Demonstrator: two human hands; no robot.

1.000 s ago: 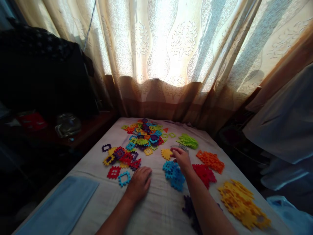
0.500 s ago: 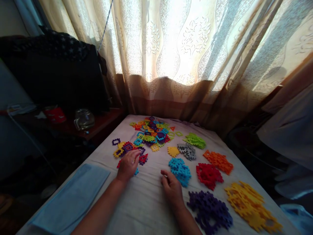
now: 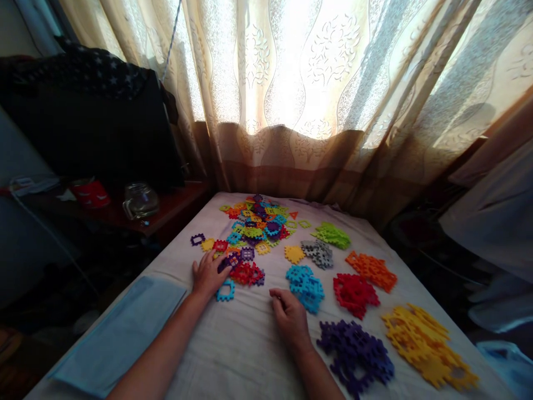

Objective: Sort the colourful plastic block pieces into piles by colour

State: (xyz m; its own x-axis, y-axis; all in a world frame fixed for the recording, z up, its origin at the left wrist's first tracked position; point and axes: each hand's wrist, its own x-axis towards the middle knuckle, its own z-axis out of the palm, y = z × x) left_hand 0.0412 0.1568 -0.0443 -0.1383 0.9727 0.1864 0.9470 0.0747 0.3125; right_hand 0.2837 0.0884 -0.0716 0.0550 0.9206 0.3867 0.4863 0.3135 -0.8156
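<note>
Left hand (image 3: 211, 273) on mixed pieces (image 3: 247, 273) — right hand (image 3: 290, 318) apart

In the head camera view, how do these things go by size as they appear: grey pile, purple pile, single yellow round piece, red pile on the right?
Largest to smallest, as they look:
1. Purple pile
2. Red pile
3. Grey pile
4. Yellow round piece

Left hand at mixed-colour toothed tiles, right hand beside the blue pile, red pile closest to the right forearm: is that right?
One slip: the head view shows the purple pile, not the red pile, closest to the right forearm. The left hand at mixed-colour toothed tiles and right hand beside the blue pile stand.
</note>
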